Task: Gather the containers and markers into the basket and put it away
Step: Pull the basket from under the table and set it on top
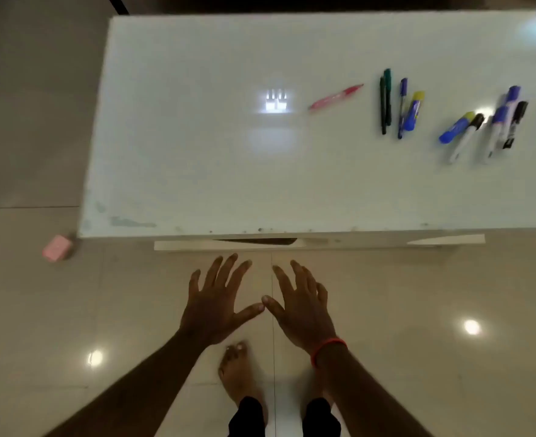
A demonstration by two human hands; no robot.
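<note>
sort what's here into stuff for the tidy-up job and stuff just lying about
For the job:
pink pen
green and black pens
blue pen
two blue-and-yellow markers
three markers at the right
No basket or containers are in view.

Just lying about:
pink block on the floor left of the table

Both hands, left hand and right hand, are empty.

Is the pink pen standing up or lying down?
Lying down. The pink pen rests flat on the white table, slanted, apart from the other markers; no hand touches it.
</note>
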